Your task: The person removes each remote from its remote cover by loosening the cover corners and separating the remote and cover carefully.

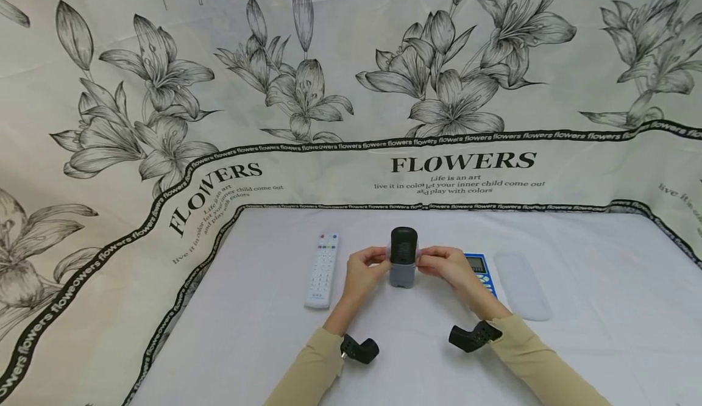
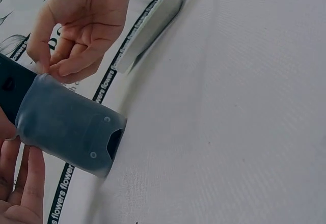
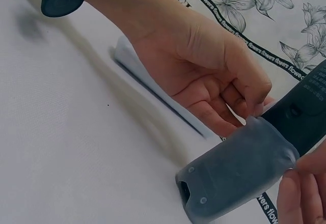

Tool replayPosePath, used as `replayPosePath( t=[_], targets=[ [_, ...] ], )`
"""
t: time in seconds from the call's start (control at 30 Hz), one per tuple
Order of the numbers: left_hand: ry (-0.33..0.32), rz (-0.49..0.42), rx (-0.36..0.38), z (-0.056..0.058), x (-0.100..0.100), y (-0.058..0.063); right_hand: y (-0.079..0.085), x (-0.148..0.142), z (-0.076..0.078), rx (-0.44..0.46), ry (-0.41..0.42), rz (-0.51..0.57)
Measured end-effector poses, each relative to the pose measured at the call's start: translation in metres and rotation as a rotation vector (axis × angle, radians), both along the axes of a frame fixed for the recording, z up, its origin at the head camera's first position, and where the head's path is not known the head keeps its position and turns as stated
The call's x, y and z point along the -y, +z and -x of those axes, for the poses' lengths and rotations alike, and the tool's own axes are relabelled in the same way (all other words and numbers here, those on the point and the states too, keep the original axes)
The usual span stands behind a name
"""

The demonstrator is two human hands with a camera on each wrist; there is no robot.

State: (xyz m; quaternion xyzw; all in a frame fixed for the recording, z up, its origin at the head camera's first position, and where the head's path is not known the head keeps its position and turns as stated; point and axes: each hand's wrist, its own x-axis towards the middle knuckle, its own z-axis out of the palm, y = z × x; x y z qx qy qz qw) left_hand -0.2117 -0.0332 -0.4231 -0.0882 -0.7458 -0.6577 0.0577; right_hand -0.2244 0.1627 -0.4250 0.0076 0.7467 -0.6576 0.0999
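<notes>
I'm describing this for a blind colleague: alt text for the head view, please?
A person's left hand and right hand pinch a translucent sleeve covering the lower part of a black device. On the white tablecloth, a white remote lies left, a blue calculator-like device and flat translucent cover right.

Khaki sleeves (image 1: 311,366) end beside two bent, black wrist-worn devices (image 1: 363,350).

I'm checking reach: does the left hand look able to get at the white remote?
Probably, after letting go: the left hand pinches the translucent sleeve, but only tablecloth lies between that hand and the white remote.
</notes>
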Motion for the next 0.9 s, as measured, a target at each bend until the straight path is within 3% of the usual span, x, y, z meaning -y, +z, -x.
replayPosePath(
  t=[0.4, 0.9],
  targets=[
    [0.012, 0.001, 0.023, -0.005, 0.003, -0.007, -0.006, 0.004, -0.001, 0.024, -0.007, 0.032],
    [0.012, 0.021, 0.008, -0.007, 0.003, -0.010, -0.007, 0.008, -0.009, 0.020, -0.052, -0.027]
  ],
)
